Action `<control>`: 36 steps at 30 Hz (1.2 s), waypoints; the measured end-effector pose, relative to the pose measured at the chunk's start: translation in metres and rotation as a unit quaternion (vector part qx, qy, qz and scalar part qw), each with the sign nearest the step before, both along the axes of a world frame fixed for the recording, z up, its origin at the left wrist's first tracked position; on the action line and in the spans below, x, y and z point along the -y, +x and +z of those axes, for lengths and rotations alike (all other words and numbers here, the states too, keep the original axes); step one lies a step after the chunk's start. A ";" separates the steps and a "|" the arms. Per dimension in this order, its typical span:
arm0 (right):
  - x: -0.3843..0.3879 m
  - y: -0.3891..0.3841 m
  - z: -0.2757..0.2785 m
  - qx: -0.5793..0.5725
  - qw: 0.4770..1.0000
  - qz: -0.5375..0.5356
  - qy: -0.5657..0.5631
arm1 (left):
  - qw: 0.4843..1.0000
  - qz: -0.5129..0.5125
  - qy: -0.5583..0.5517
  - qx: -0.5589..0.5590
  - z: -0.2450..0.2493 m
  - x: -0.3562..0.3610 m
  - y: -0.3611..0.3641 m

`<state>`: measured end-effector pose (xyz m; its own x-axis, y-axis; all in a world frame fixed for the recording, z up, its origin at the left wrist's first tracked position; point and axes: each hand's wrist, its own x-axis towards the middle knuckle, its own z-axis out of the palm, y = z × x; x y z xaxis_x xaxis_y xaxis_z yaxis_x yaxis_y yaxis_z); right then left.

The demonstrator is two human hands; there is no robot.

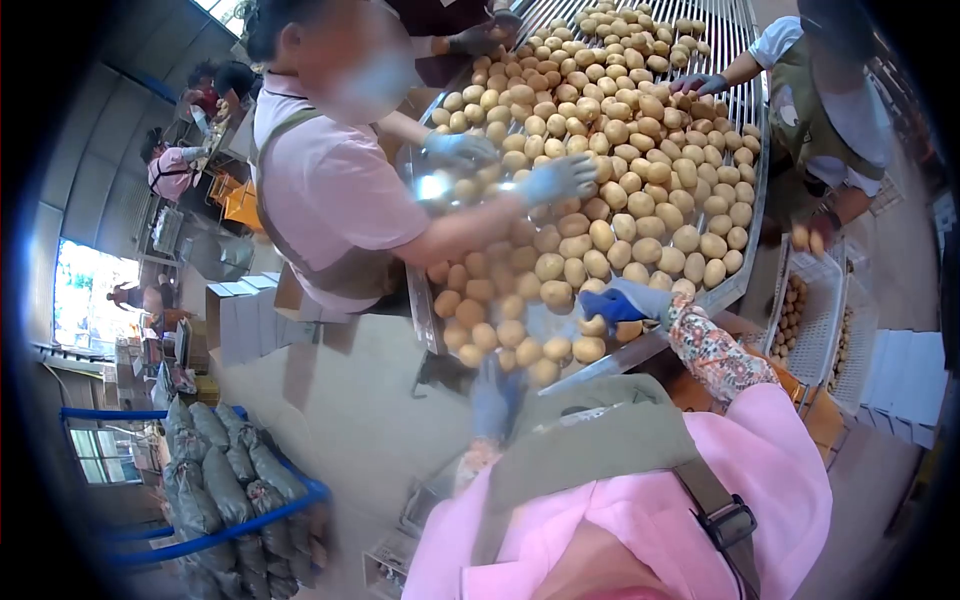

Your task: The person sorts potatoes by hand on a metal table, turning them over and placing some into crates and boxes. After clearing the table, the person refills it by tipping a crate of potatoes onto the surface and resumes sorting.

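Many round, tan potatoes (648, 250) cover a metal sorting table (735, 290). At its near edge my right hand (635, 302), in a grey and blue glove, has its fingers bent down around a potato (593, 326). My left hand (491, 398), in a grey glove, is low at the near left corner, beside the closest potatoes (544, 372). Motion blurs it, and its fingers are not clear, nor whether they hold anything.
A co-worker (335, 190) at the left reaches gloved hands over the potatoes. Another person (830, 120) stands across at the right, near white crates (808, 300). Filled grey sacks (225, 485) lie on a blue-framed cart (190, 545) at the lower left.
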<state>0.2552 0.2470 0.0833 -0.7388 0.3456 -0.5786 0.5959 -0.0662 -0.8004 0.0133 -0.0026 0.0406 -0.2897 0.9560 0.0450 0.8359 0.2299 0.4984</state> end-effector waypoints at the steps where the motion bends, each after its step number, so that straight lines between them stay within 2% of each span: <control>1: -0.007 0.013 -0.007 0.029 0.999 -0.024 0.007 | 1.000 0.002 -0.015 0.008 0.007 0.000 0.000; 3: -0.013 0.025 0.007 0.051 0.998 -0.046 0.010 | 0.999 0.003 -0.035 0.014 0.009 0.001 -0.004; 5: -0.012 0.031 0.060 0.141 0.982 -0.088 0.089 | 0.981 0.083 -0.104 0.140 0.000 -0.002 -0.014; 6: -0.014 0.033 0.062 0.139 0.982 -0.089 0.089 | 0.982 0.082 -0.104 0.138 -0.006 -0.005 -0.017; 8: -0.020 0.048 0.060 0.130 0.979 0.015 0.160 | 0.995 0.097 0.013 -0.026 -0.020 -0.011 -0.023; 9: -0.027 0.060 0.021 0.098 0.967 0.039 0.231 | 0.994 0.100 0.024 -0.044 -0.024 -0.021 -0.031; 10: -0.032 0.058 0.020 0.096 0.968 0.037 0.228 | 0.994 0.098 0.021 -0.047 -0.030 -0.034 -0.040; 11: -0.040 0.053 0.021 0.014 0.982 -0.083 0.172 | 0.993 0.082 0.057 -0.065 -0.037 -0.048 -0.051; 12: -0.049 0.046 0.024 -0.067 0.971 -0.202 0.110 | 0.990 0.066 0.091 -0.083 -0.038 -0.060 -0.059; 13: -0.058 0.038 0.027 -0.144 0.936 -0.317 0.047 | 0.995 0.053 0.056 -0.061 -0.030 -0.075 -0.068; 14: -0.061 0.032 0.028 -0.217 0.878 -0.426 -0.016 | 0.998 0.039 0.020 -0.038 -0.021 -0.090 -0.073; 15: -0.060 0.025 0.022 -0.215 0.877 -0.429 -0.021 | 0.998 0.037 0.015 -0.039 -0.013 -0.106 -0.072; 17: -0.064 0.003 0.004 -0.254 0.923 -0.290 0.017 | 0.991 0.074 -0.079 0.077 -0.001 -0.139 -0.073; 18: -0.069 -0.006 -0.001 -0.272 0.936 -0.218 0.039 | 0.992 0.070 -0.077 0.074 0.001 -0.145 -0.071; 19: -0.060 -0.007 0.018 -0.170 0.976 -0.122 0.053 | 0.990 0.043 -0.124 0.046 -0.001 -0.147 -0.065; 20: -0.048 -0.004 0.048 -0.064 0.995 -0.023 0.066 | 0.985 0.015 -0.171 0.019 -0.004 -0.147 -0.055; 21: -0.046 -0.004 0.067 0.050 0.997 0.031 0.051 | 0.976 -0.012 -0.218 -0.007 -0.008 -0.145 -0.044; 22: -0.043 0.000 0.043 -0.065 0.997 0.031 0.005 | 0.963 -0.039 -0.265 -0.032 -0.012 -0.140 -0.034; 23: -0.050 0.006 0.030 -0.064 0.998 0.028 0.006 | 0.947 -0.066 -0.308 -0.057 -0.016 -0.136 -0.026; 25: -0.073 0.023 0.009 0.066 0.990 0.019 0.121 | 0.963 -0.075 -0.253 -0.059 -0.032 -0.113 -0.019; 27: -0.088 0.035 -0.003 0.191 0.955 0.012 0.228 | 0.968 -0.077 -0.230 -0.066 -0.034 -0.102 -0.017; 28: -0.091 0.042 0.008 0.169 0.964 -0.015 0.206 | 0.966 -0.071 -0.240 -0.065 -0.032 -0.100 -0.016; 31: -0.111 0.041 0.024 0.199 0.960 -0.044 0.194 | 0.960 -0.053 -0.267 -0.060 -0.024 -0.099 -0.007; 32: -0.123 0.035 0.015 0.072 0.941 -0.150 0.296 | 0.958 -0.047 -0.277 -0.058 -0.023 -0.099 -0.006; 33: -0.134 0.029 0.005 -0.056 0.887 -0.250 0.385 | 0.958 -0.047 -0.279 -0.057 -0.024 -0.100 -0.005; 34: -0.143 0.024 0.000 -0.182 0.801 -0.341 0.458 | 0.962 -0.059 -0.262 -0.055 -0.024 -0.099 -0.005; 36: -0.160 -0.012 0.029 -0.268 0.706 -0.495 0.429 | 0.965 -0.070 -0.247 -0.053 -0.024 -0.095 -0.006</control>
<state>0.2436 0.4066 0.1118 0.0784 0.8995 0.4298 0.1936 0.4092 -0.8917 0.0070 0.0926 0.0162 -0.1756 0.8979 -0.4037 0.9164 0.2989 0.2661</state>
